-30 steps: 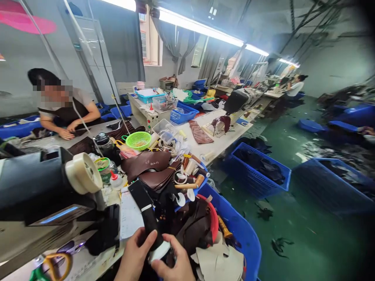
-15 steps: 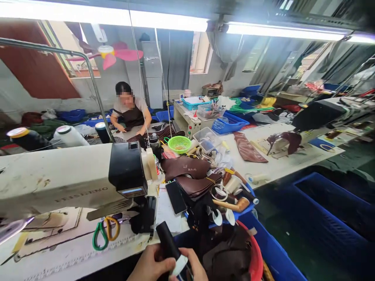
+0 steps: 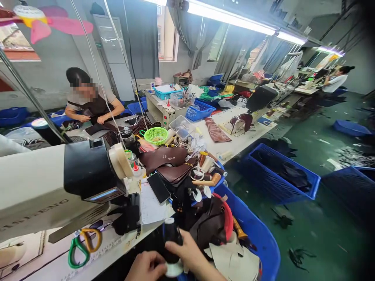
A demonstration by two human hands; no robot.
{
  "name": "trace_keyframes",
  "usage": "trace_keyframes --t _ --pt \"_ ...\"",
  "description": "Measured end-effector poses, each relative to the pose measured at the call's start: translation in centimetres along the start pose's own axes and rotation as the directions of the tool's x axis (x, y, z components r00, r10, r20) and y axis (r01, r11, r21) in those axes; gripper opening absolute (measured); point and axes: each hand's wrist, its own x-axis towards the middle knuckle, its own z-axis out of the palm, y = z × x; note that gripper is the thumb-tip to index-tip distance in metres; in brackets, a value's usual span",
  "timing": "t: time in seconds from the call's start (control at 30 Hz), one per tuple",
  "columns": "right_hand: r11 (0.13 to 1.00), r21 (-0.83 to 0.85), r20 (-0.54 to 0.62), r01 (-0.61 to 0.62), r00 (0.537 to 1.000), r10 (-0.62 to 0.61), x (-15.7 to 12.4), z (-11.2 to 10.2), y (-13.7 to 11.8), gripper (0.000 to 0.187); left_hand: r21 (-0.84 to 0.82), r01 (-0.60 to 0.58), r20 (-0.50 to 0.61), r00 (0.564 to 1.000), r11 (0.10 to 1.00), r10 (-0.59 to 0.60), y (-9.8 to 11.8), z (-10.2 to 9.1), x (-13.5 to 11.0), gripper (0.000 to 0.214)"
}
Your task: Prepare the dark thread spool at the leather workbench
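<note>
My right hand [image 3: 190,244] is clamped around a spool of black thread [image 3: 172,248], my thumb lying across its near side. The spool has a white tip on top and a white round base, and it is on my side of the black flat-screened phone [image 3: 158,188]. My left hand [image 3: 146,266] has its fingers bent in at that white base; I cannot tell whether they pinch it or only rest against it.

To the right of the phone and nearer me, cream scraps of sheet material [image 3: 233,259] lie inside a large blue plastic bin [image 3: 265,244], next to a round red tub [image 3: 229,218] filled with dark brown pieces [image 3: 209,220]. To the left of the phone and nearer me are scissors with one green and one orange handle [image 3: 84,246]. The cream sewing machine with a black end cover [image 3: 55,181] is left of the phone too.

The phone itself lies over part of a white sheet of paper [image 3: 150,208]. Just beyond it, dark brown leather pieces [image 3: 164,158] are stacked, the top one marked in white writing. Farther past the phone is a bright green mesh basket [image 3: 154,143]. Beyond that, to the left, a co-worker in a dark apron [image 3: 95,103] has both hands at dark material. Far off to the phone's right, another person in a white top [image 3: 335,82] is at a table.
</note>
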Motion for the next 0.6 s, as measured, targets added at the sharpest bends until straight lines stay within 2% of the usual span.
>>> trace_keyframes --t 0.07,0.17,0.3,0.37,0.47,0.6 --pt "0.997 -0.067 -0.075 0.040 0.996 -0.045 1.8 -2.2 -1.3 0.040 -0.048 -0.102 -0.002 0.995 0.994 0.102 1.6 -0.9 1.8 0.031" --pt "0.978 -0.202 -0.194 0.057 0.976 -0.097 6.2 -5.7 -3.8 0.042 -0.046 -0.188 -0.012 0.982 0.981 0.187 4.6 -2.9 6.4 0.029" --pt "0.886 -0.456 -0.409 -0.085 0.904 -0.124 13.1 -8.8 -6.6 0.048 0.110 -0.233 -0.116 0.963 0.966 0.245 7.6 -5.9 14.9 0.020" --pt "0.807 -0.560 -0.475 -0.189 0.871 -0.126 16.1 -9.5 -7.1 0.050 0.213 -0.201 -0.188 0.952 0.956 0.242 8.0 -6.9 18.9 0.017" --pt "0.678 -0.655 -0.524 -0.332 0.847 -0.092 19.3 -9.7 -6.8 0.050 0.322 -0.057 -0.301 0.940 0.945 0.159 7.5 -7.2 23.7 0.020" --pt "0.548 -0.714 -0.536 -0.436 0.843 -0.027 21.3 -9.5 -5.6 0.052 0.384 0.144 -0.367 0.930 0.912 0.008 6.3 -5.9 26.9 0.024"
